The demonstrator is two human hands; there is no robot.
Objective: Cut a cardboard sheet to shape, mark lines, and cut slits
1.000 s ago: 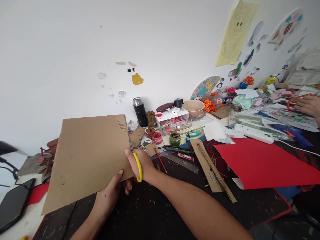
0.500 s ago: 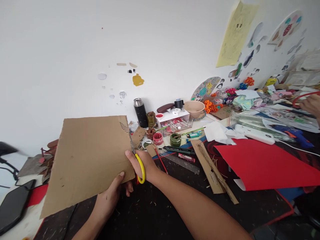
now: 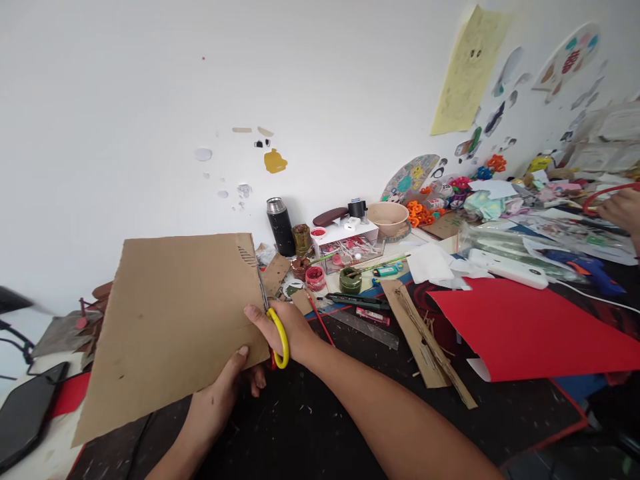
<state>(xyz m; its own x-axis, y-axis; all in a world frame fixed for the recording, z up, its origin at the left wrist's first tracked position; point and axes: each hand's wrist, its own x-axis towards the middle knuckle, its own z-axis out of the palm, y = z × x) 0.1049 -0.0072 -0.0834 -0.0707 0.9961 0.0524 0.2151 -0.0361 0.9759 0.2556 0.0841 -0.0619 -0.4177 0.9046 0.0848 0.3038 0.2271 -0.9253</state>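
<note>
A large brown cardboard sheet (image 3: 170, 327) is held up above the dark table, tilted, with a torn ribbed patch near its upper right corner. My left hand (image 3: 225, 380) grips its lower edge, thumb on top and fingers beneath. At the sheet's right edge, my right hand (image 3: 285, 330) is closed on scissors (image 3: 283, 337) with a yellow handle loop and a red part below. Their blades point up and away along that edge. Part of the handle is hidden by my right hand.
Behind the sheet stand a black thermos (image 3: 280, 227), paint jars (image 3: 315, 277) and a clear box of swabs (image 3: 350, 250). Cardboard strips (image 3: 420, 340) and red paper (image 3: 530, 330) lie to the right. Another person's hand (image 3: 623, 208) shows at the far right. A phone (image 3: 33, 413) lies left.
The cardboard sheet has shifted slightly left and down, its lower left corner most. My right hand and the scissors have moved a little to the left. My left hand keeps its hold.
</note>
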